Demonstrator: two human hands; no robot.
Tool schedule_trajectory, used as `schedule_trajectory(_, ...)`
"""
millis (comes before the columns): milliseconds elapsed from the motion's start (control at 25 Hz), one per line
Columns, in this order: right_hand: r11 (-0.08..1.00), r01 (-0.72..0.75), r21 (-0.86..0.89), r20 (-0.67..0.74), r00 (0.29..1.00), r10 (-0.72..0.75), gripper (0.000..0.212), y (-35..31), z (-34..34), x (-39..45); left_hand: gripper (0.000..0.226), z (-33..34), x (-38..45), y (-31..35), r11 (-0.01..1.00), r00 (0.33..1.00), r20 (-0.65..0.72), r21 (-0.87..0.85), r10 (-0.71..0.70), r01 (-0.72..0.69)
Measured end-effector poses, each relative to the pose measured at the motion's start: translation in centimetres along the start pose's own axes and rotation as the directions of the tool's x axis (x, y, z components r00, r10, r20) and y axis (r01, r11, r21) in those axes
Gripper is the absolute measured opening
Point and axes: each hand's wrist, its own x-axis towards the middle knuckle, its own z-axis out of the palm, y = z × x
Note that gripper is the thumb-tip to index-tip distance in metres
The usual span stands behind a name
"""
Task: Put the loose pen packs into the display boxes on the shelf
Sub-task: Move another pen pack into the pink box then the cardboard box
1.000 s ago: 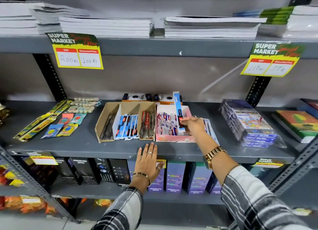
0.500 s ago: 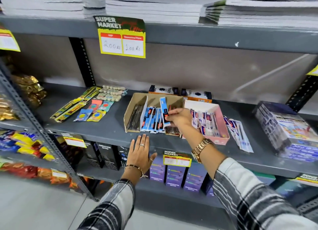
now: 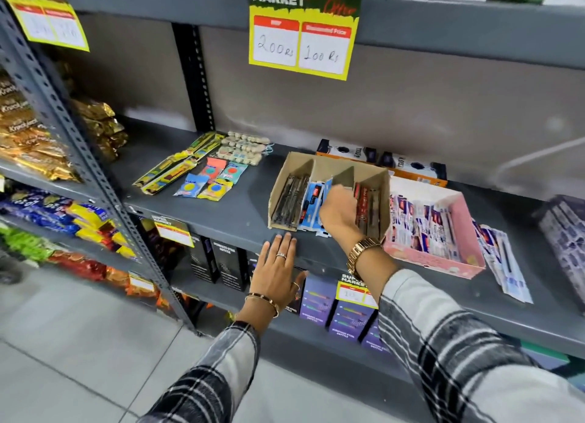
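A brown cardboard display box [image 3: 285, 178] with several compartments sits on the grey shelf [image 3: 240, 220]. My right hand [image 3: 338, 210] is inside its second compartment, fingers closed on a blue pen pack [image 3: 327, 186] among other blue packs. Dark pens fill the left compartment and red packs the right one. To the right stands a pink display box [image 3: 443, 264] full of pen packs. Loose pen packs [image 3: 503, 264] lie on the shelf beside it. My left hand [image 3: 278, 270] rests flat on the shelf's front edge, fingers apart.
Yellow-green packs and colourful small packets [image 3: 202, 175] lie on the shelf at left. Orange-and-black boxes [image 3: 380, 159] stand behind the brown box. A wrapped purple bundle [image 3: 566, 229] sits far right. Snack bags [image 3: 38, 144] fill the neighbouring rack. Purple boxes [image 3: 348, 318] line the lower shelf.
My right hand carried the blue pen pack from the pink box leftward into the brown box's second compartment. The view swung left and closer. My left hand stayed on the shelf edge.
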Motion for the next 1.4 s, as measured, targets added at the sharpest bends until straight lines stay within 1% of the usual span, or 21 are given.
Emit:
schedule_trajectory(160, 0.999, -0.004, -0.036, 0.105, 0.994, 0.008, 0.028, 0.4, 0.7, 0.4, 0.071, -0.3, -0.2, 0.1, 0.999, 0.998, -0.064, 0.032, 0.021, -0.019)
schedule_trajectory(280, 0.998, 0.012, -0.068, 0.129, 0.992, -0.003, 0.028, 0.5, 1.1, 0.4, 0.072, -0.3, -0.2, 0.2, 0.999, 0.998, -0.069, 0.04, 0.009, -0.006)
schedule_trajectory(440, 0.993, 0.018, -0.115, 0.161, 0.987, 0.0, 0.031, 0.7, 1.4, 0.5, 0.072, -0.3, -0.2, 0.3, 0.999, 0.999, -0.044, 0.042, 0.003, -0.001)
schedule_trajectory(520, 0.988, 0.049, -0.144, 0.16, 0.987, -0.025, 0.032, 0.7, 1.3, 0.4, 0.072, -0.2, -0.1, 0.3, 0.999, 0.999, -0.052, 0.054, 0.004, -0.001)
schedule_trajectory(600, 0.977, 0.125, -0.172, 0.143, 0.985, -0.101, 0.031, 0.7, 1.0, 0.5, 0.074, 0.0, 0.0, 0.3, 0.999, 1.0, -0.02, 0.051, -0.011, 0.012)
schedule_trajectory(680, 0.947, 0.244, -0.209, 0.125, 0.967, -0.222, 0.033, 0.9, 0.6, 0.4, 0.073, 0.6, 0.1, 0.2, 0.998, 0.999, 0.04, 0.061, -0.034, 0.032)
schedule_trajectory(720, 0.919, 0.309, -0.244, 0.108, 0.951, -0.291, 0.034, 1.1, 0.4, 0.2, 0.073, 0.8, 0.1, 0.3, 0.997, 0.998, 0.049, 0.065, -0.05, 0.047)
schedule_trajectory(760, 0.889, 0.36, -0.281, 0.079, 0.932, -0.352, 0.036, 1.3, 0.2, 0.2, 0.073, 0.9, 0.1, 0.5, 0.995, 0.996, 0.056, 0.072, -0.066, 0.062)
schedule_trajectory(840, 0.865, 0.393, -0.312, -0.009, 0.909, -0.416, 0.04, 2.2, -0.6, -0.1, 0.074, 0.8, 0.1, 1.2, 0.994, 0.993, 0.073, 0.072, -0.09, 0.085)
schedule_trajectory(920, 0.877, 0.367, -0.31, -0.077, 0.91, -0.408, 0.038, 3.6, -1.8, -0.1, 0.074, 0.7, 0.2, 2.2, 0.995, 0.995, 0.081, 0.085, -0.064, 0.057)
schedule_trajectory(1080, 0.91, 0.272, -0.312, -0.154, 0.931, -0.331, 0.043, 7.7, -4.7, -0.8, 0.072, 0.7, 0.4, 5.4, 0.995, 0.993, 0.113, 0.09, 0.041, -0.052)
schedule_trajectory(1160, 0.929, 0.207, -0.306, -0.184, 0.945, -0.271, 0.043, 9.9, -6.3, -1.1, 0.071, 0.8, 0.5, 7.4, 0.991, 0.987, 0.126, 0.082, 0.099, -0.109)
schedule_trajectory(1280, 0.944, 0.096, -0.314, -0.191, 0.968, -0.162, 0.04, 13.6, -8.5, -1.8, 0.068, 0.9, 0.6, 10.5, 0.98, 0.974, 0.129, 0.05, 0.186, -0.193)
schedule_trajectory(1400, 0.943, -0.022, -0.333, -0.224, 0.973, -0.056, 0.036, 17.4, -10.5, -2.9, 0.067, 1.0, 0.8, 13.3, 0.963, 0.957, 0.127, 0.033, 0.262, -0.268)
